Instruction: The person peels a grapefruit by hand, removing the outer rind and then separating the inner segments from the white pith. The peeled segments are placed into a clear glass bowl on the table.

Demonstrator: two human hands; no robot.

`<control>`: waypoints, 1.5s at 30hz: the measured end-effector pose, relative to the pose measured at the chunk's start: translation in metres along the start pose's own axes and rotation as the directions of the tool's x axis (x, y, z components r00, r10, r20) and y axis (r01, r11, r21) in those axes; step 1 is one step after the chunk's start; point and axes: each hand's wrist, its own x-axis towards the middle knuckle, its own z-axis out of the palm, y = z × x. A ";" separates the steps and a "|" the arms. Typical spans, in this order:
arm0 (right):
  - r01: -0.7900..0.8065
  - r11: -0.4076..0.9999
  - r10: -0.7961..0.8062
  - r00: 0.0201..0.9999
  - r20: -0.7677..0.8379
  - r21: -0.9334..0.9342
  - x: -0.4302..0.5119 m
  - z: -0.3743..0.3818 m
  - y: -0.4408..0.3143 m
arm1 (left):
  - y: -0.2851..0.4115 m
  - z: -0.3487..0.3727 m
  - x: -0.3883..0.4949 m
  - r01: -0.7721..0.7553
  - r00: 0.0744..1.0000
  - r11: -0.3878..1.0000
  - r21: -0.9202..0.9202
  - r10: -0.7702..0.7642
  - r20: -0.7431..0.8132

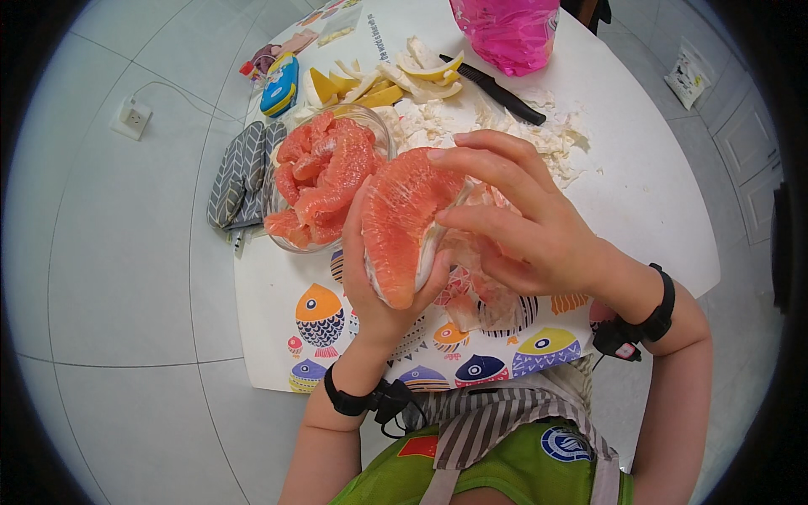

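Note:
My left hand [379,322] cradles a large red pomelo segment [404,221] from below, over the front part of the table. White membrane still lines the segment's lower and right edges, while its pink flesh is bare on the upper face. Fingers spread, my right hand [536,227] rests its fingertips at the segment's top and right edge. Just left of the segment, a clear glass bowl [386,129] holds several peeled pomelo pieces [328,177]. Below my right hand, scraps of translucent membrane [483,303] lie on the fish-print mat [372,372], partly hidden by the fingers.
Yellow pomelo rind [379,85] and white pith shreds [429,123] litter the white table [650,208] behind the bowl. A black knife or comb-like tool [499,95] lies near a pink bag [508,35]. Grey patterned oven mitts [237,177] and a blue case [279,85] line the left edge.

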 end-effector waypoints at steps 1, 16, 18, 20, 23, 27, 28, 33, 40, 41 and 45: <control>0.000 1.000 0.000 1.000 0.002 0.000 0.000 0.000 0.000 | 0.000 0.000 0.000 -0.008 1.000 1.000 0.021 0.008 -0.005; 0.038 0.998 -0.038 0.999 -0.005 -0.047 0.000 0.000 0.002 | 0.001 0.001 0.001 -0.016 1.000 1.000 0.019 0.016 -0.009; 0.062 0.996 -0.062 0.998 0.013 -0.062 -0.001 -0.001 0.003 | 0.001 0.001 0.001 -0.010 1.000 1.000 0.024 0.010 -0.005; 0.115 0.987 -0.110 0.993 0.046 -0.110 -0.001 -0.002 0.003 | 0.001 0.001 0.001 0.010 1.000 1.000 0.008 -0.010 -0.004; 0.105 0.989 -0.106 0.994 0.000 -0.107 -0.002 -0.002 0.002 | 0.001 0.001 0.000 0.050 0.999 0.998 -0.036 -0.050 0.000; 0.064 0.992 -0.070 0.996 -0.053 -0.106 -0.001 0.000 -0.001 | 0.000 0.002 0.000 0.021 1.000 1.000 0.002 -0.021 -0.013; 0.063 0.992 -0.069 0.997 -0.045 -0.111 -0.001 0.001 0.000 | 0.000 0.002 0.000 0.009 1.000 0.999 0.038 -0.009 -0.012; 0.061 0.990 -0.063 0.998 -0.017 -0.127 -0.001 0.000 0.003 | 0.001 0.002 0.001 0.009 1.000 1.000 -0.023 -0.010 -0.006; 0.062 0.992 -0.064 0.998 -0.021 -0.109 -0.002 -0.005 0.003 | 0.002 0.000 0.002 0.003 1.000 1.000 0.013 -0.003 -0.003; 0.076 0.990 -0.080 0.996 -0.030 -0.115 -0.002 -0.003 0.001 | 0.001 0.000 0.002 -0.004 1.000 0.999 0.039 0.004 -0.006; 0.116 0.990 -0.122 0.990 -0.067 -0.084 0.002 0.001 -0.001 | 0.000 0.001 0.001 -0.052 0.998 0.995 0.086 0.053 -0.018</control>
